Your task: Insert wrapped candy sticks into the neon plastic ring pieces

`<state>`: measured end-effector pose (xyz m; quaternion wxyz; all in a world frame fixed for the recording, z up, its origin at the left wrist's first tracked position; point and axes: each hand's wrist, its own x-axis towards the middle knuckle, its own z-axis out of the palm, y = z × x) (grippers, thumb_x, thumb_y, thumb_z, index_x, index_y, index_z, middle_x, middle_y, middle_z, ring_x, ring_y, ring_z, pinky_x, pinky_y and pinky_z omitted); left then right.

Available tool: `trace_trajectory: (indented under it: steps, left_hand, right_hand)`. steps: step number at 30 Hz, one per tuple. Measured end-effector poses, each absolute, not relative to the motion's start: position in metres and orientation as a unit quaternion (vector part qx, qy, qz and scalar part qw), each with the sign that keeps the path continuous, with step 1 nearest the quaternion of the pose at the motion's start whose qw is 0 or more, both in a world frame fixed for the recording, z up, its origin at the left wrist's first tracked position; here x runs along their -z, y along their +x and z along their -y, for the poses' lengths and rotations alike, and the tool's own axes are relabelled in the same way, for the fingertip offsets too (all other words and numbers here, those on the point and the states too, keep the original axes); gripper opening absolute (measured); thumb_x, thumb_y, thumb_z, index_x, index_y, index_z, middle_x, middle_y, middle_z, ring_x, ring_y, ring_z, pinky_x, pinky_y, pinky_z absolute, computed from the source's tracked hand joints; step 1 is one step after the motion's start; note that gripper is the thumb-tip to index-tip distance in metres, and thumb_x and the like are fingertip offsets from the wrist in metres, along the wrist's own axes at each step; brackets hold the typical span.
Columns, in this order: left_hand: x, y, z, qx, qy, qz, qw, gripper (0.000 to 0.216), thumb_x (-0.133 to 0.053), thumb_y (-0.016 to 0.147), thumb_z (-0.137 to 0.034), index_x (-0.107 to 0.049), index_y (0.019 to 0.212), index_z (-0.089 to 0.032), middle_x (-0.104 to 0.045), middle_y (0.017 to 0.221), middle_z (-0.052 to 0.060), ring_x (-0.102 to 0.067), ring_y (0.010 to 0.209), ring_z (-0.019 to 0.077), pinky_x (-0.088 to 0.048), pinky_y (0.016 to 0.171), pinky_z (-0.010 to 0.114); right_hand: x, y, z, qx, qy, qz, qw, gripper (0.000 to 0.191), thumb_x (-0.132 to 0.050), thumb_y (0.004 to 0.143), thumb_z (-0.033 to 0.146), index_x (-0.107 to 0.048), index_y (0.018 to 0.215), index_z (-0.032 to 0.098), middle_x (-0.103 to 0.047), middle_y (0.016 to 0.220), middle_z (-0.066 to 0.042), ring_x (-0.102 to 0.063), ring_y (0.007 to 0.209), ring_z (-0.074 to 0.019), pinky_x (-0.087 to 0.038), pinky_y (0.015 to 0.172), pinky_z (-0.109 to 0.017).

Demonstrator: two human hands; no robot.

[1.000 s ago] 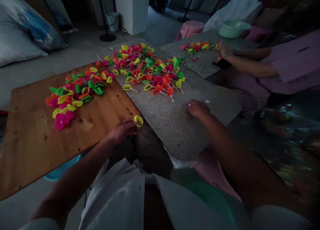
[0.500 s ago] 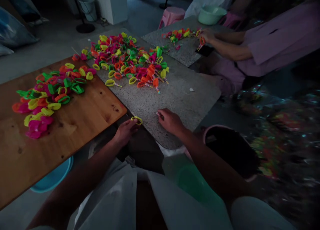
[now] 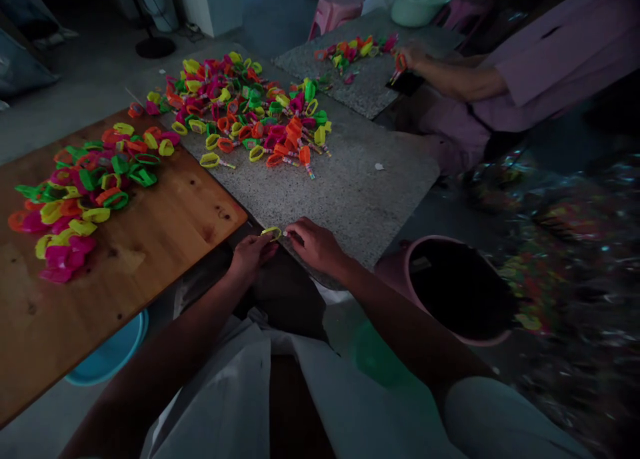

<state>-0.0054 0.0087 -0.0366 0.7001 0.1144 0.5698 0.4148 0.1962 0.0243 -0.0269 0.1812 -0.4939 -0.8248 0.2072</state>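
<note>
My left hand (image 3: pixel 251 254) pinches a yellow toy watch (image 3: pixel 271 233), a looped plastic band, over the gap between the two tabletops. Just right of it, my right hand (image 3: pixel 316 244) is closed on a small whitish piece (image 3: pixel 285 233), too small to name, whose tip points at the band. Whether the two touch I cannot tell. On the wooden board (image 3: pixel 200 209) at left lies a heap of bright toy watches (image 3: pixel 100 179). Farther off, a bigger pile of them (image 3: pixel 240 106), several with striped tubes attached, covers part of the grey speckled table (image 3: pixel 345 186).
A co-worker's hand (image 3: pixel 417 59) holds an orange watch at a second grey table (image 3: pixel 367 99). A pink bucket (image 3: pixel 413 279) stands to my right beside clear bags of colourful items (image 3: pixel 540 272). A blue basin (image 3: pixel 113 352) sits beneath the board; a pink stool (image 3: pixel 337 12) is behind.
My right hand has moved left with the whitish piece, up close to the yellow toy watch. My left hand stays nearly in place. The whole view has shifted slightly.
</note>
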Motion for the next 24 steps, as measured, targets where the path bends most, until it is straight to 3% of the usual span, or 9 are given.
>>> trace_trajectory:
  steps: [8,13,17,24]
  left_hand:
    - [0.036,-0.007,-0.007,-0.372,0.224,-0.618,0.655,0.035,-0.084,0.090,-0.040,-0.058,0.084,-0.017,-0.075,0.080,0.003,-0.071,0.061,0.0123,-0.057,0.058,0.022]
    - [0.039,-0.011,0.001,-0.308,0.383,-0.683,0.540,0.041,-0.073,0.094,-0.054,-0.056,0.076,-0.021,-0.067,0.064,-0.002,-0.062,0.049,0.0125,-0.043,0.048,0.021]
    - [0.037,-0.018,0.001,-0.261,0.450,-0.699,0.491,0.043,-0.066,0.098,-0.050,-0.057,0.067,-0.022,-0.058,0.051,-0.003,-0.056,0.046,0.0132,-0.036,0.051,0.023]
    - [0.034,-0.025,-0.010,-0.192,0.505,-0.699,0.468,0.041,-0.065,0.097,-0.036,-0.057,0.060,-0.022,-0.055,0.054,-0.001,-0.056,0.060,0.0171,-0.031,0.061,0.026]
  right_hand:
    - [0.022,0.193,-0.033,-0.201,-0.470,0.846,0.150,0.018,-0.055,0.110,0.023,-0.072,0.116,0.021,-0.070,0.112,-0.008,-0.066,0.099,-0.0196,-0.047,0.083,-0.029]
    - [0.019,0.200,-0.036,-0.205,-0.443,0.864,0.120,0.024,-0.051,0.113,0.028,-0.074,0.118,0.020,-0.072,0.111,-0.008,-0.065,0.101,-0.0203,-0.046,0.084,-0.030]
    - [0.018,0.201,-0.037,-0.210,-0.431,0.870,0.116,0.027,-0.049,0.114,0.028,-0.074,0.120,0.021,-0.072,0.114,-0.008,-0.065,0.103,-0.0203,-0.045,0.085,-0.030]
    - [0.017,0.195,-0.046,-0.200,-0.402,0.888,0.100,0.028,-0.048,0.114,0.028,-0.075,0.120,0.022,-0.072,0.113,-0.008,-0.065,0.105,-0.0204,-0.047,0.086,-0.030]
